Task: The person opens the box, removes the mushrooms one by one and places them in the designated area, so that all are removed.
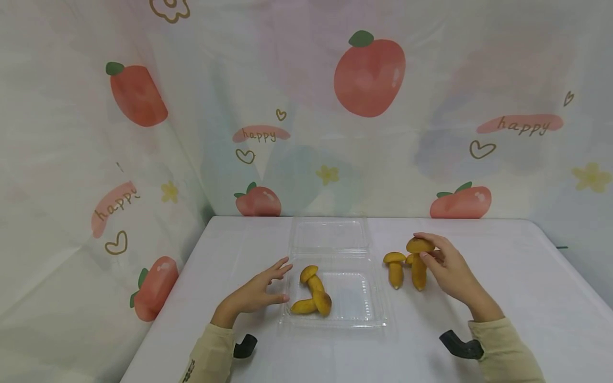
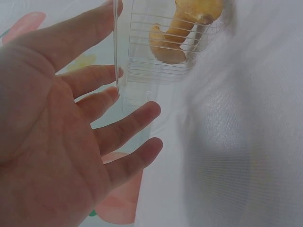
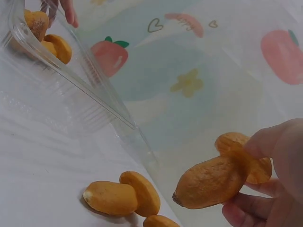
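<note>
My right hand (image 1: 447, 268) pinches a yellow-brown mushroom (image 1: 419, 274) by its cap, between thumb and fingers. In the right wrist view that mushroom (image 3: 210, 182) appears above the table, its stem end pointing left. Beside it stands another mushroom (image 1: 395, 271), and one more cap (image 1: 409, 259) is partly hidden behind the held one. Two mushrooms (image 1: 313, 284) lie crossed in the left part of a clear plastic clamshell box (image 1: 351, 298). My left hand (image 1: 258, 291), fingers spread, is at the box's left rim; its thumb and some fingertips appear to touch the plastic (image 2: 118, 47).
The box's lid (image 1: 330, 234) is folded back towards the rear of the white table (image 1: 421, 340). A printed cloth (image 1: 306, 69) with fruit pictures hangs behind and at the left. A dark curved piece (image 1: 461, 346) sits at the right wrist, another (image 1: 245, 347) at the left.
</note>
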### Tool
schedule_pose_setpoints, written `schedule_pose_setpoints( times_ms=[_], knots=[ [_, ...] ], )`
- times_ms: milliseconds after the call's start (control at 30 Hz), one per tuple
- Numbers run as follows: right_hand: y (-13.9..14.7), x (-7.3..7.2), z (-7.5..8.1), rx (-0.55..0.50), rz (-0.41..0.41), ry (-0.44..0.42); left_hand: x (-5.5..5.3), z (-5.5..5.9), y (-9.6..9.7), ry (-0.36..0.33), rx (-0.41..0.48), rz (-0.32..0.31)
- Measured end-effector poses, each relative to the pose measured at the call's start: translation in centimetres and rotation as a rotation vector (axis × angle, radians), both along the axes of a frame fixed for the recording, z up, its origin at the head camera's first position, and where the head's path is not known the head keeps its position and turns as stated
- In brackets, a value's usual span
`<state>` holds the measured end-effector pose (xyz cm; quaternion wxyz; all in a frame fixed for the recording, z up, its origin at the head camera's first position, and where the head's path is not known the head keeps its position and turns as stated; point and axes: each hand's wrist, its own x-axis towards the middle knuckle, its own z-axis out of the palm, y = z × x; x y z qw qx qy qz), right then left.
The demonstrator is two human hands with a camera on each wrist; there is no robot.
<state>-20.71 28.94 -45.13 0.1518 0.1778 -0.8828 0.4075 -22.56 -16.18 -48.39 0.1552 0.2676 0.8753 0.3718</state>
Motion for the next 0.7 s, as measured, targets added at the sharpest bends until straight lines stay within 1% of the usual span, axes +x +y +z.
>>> schedule_pose_setpoints(
  times_ms=[200,433,533,700],
  knots=[
    [1.1,-0.2,-0.2,0.016,-0.029,-0.001,0.0,0.0,0.0,-0.007,-0.006,0.007],
    [2.6,-0.4,-0.3,0.022,-0.068,-0.054,0.1,0.1,0.1,-0.002,-0.001,-0.002],
    [3.3,-0.5,-0.3,0.017,-0.090,-0.064,0.1,0.2,0.1,0.000,0.004,-0.004],
    [4.3,-0.6,-0.4,0.019,-0.146,-0.105,0.1,0.0,0.0,0.008,0.000,-0.007]
  ],
)
